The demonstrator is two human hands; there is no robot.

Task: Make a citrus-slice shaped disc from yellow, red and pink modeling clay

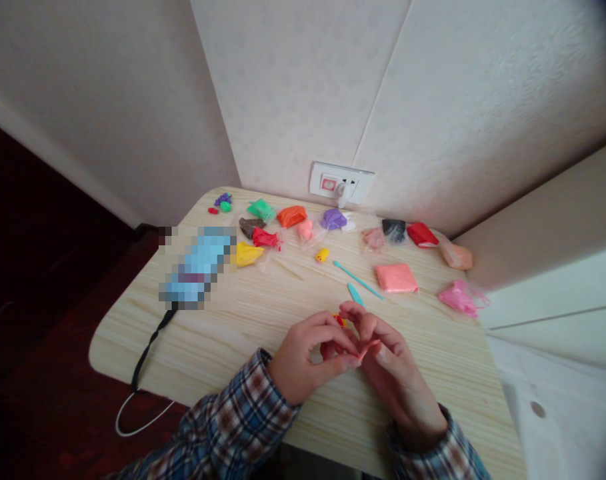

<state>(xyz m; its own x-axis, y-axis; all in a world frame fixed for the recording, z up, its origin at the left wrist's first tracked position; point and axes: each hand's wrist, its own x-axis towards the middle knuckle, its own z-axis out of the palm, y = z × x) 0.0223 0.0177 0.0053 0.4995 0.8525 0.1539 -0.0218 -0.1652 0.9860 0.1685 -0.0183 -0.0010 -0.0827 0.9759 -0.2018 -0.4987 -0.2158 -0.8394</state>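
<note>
Near the front of the table, my left hand point(313, 353) and my right hand point(395, 363) are close together. Both pinch a thin, flattened strip of coral-pink modelling clay point(369, 348) between thumb and fingers. A small red and yellow piece point(339, 321) shows behind the fingers; whether it is held or lies on the table I cannot tell. Just beyond my hands lies a flat turquoise clay tool point(355, 294), with a thin turquoise stick tool point(357, 279) beside it. A coral-pink packet of clay point(397, 278) rests further right.
Several bags of coloured clay line the back, among them orange point(292, 216) and purple point(334, 219). A small yellow figure point(323, 255) stands mid-table. At left lies a blurred-out phone-like device point(197, 267) with a black cable point(150, 350). A wall socket point(341, 183) holds a white plug.
</note>
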